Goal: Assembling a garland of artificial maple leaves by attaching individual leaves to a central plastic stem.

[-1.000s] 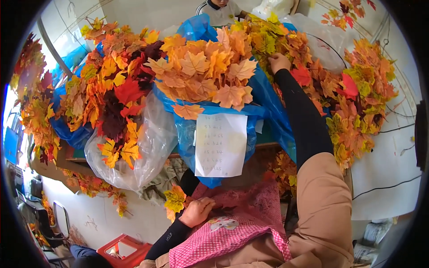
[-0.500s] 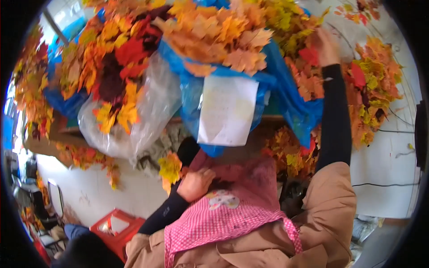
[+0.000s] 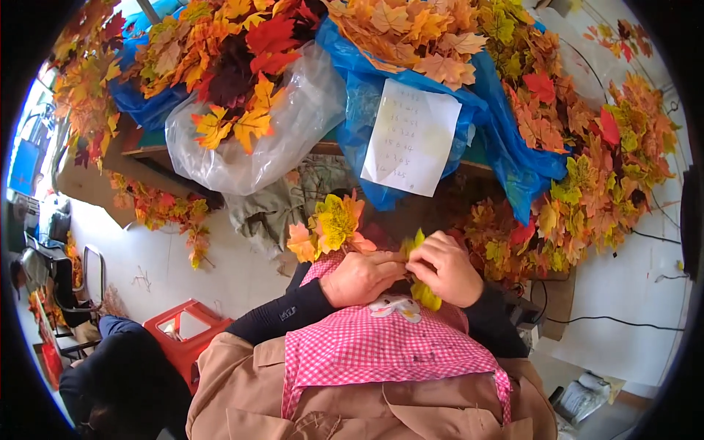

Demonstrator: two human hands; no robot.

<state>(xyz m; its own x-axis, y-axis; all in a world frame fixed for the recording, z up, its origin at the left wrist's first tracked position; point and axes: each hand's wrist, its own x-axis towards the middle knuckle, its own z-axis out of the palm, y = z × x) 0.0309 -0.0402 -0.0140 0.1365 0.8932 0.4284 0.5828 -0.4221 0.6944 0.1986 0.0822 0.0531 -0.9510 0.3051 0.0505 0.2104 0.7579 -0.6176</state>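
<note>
In front of the pink checked apron (image 3: 367, 337) my two hands are together, fingertips almost touching. My left hand (image 3: 363, 279) is closed, and a spray of artificial maple leaves (image 3: 334, 226), yellow in the middle with orange around it, sticks out above it; the stem is mostly hidden by the fingers. Thumb and fingers of my right hand (image 3: 449, 271) pinch a yellow artificial leaf (image 3: 424, 295), parts of which show above and below the grip. Whether leaf and stem touch is hidden between the hands.
Ahead stands a table with maple leaves in a clear plastic bag (image 3: 253, 158) and a blue plastic bag (image 3: 352, 81). Handwritten white paper (image 3: 411, 138) hangs on the blue bag. Leaf garlands (image 3: 609, 183) are at right; a red stool (image 3: 183, 323) and a person in dark clothes (image 3: 125, 381) are at left.
My right hand has come down from the leaf heap at the far right to my left hand, now with a yellow leaf. My left hand has shifted right; the view has moved too.
</note>
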